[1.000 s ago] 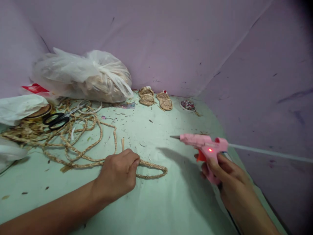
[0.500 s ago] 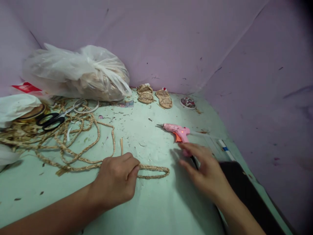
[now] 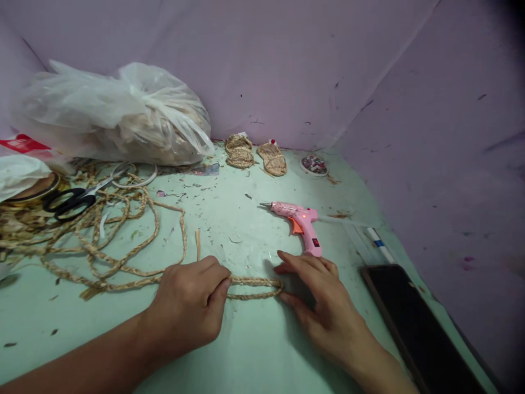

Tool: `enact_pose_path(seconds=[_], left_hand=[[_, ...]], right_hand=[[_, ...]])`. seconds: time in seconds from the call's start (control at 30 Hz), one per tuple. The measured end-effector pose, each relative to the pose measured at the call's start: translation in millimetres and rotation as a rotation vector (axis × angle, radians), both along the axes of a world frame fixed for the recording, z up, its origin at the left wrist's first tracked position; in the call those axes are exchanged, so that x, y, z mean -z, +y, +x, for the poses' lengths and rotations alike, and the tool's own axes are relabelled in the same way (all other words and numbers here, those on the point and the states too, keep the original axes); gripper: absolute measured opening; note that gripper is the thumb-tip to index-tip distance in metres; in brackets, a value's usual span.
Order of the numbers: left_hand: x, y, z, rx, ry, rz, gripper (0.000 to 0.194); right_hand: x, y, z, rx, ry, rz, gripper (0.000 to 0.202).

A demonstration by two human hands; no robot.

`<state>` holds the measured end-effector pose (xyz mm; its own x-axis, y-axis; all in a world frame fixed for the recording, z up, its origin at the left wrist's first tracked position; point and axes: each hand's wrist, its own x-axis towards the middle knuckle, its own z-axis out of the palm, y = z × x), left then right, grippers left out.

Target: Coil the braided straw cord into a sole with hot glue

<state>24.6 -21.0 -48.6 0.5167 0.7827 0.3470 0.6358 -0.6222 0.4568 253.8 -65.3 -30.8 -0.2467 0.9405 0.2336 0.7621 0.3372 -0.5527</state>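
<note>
My left hand is closed in a pinch on a braided straw rope, whose folded loop sticks out to the right just above the table. At the rounded end of that loop is my right hand, fingers apart and curved, thumb near the fold; whether it touches is hard to tell. Behind the right hand lies a pink hot glue gun on its side, nozzle to the left, a small orange light lit. The rest of the rope runs left in loose coils.
Black-handled scissors lie on the coils at left, beside a tape roll. Behind are a stuffed plastic bag, two small woven slippers and a dish of beads. A phone and a marker lie right.
My right hand has moved left, away from the glue gun's handle, to the loop's end. My left hand keeps its pinch on the rope. The view has shifted slightly.
</note>
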Motion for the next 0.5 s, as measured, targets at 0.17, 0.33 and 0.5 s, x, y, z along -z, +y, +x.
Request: enact_pose_path(seconds=[0.17, 0.33, 0.5], left_hand=[[-0.7, 1.1, 0.5, 0.020, -0.005, -0.007, 0.019], [-1.9, 0.5, 0.9, 0.026, -0.004, -0.012, 0.019], [-1.1, 0.2, 1.6, 0.027, 0.010, -0.018, 0.022]], right_hand=[[2.9, -0.2, -1.0, 0.023, 0.026, -0.009, 0.058], [3.1, -0.6, -4.1, 0.021, 0.034, -0.015, 0.057], [3.6, -0.1, -6.1, 0.018, 0.017, -0.011, 0.056]])
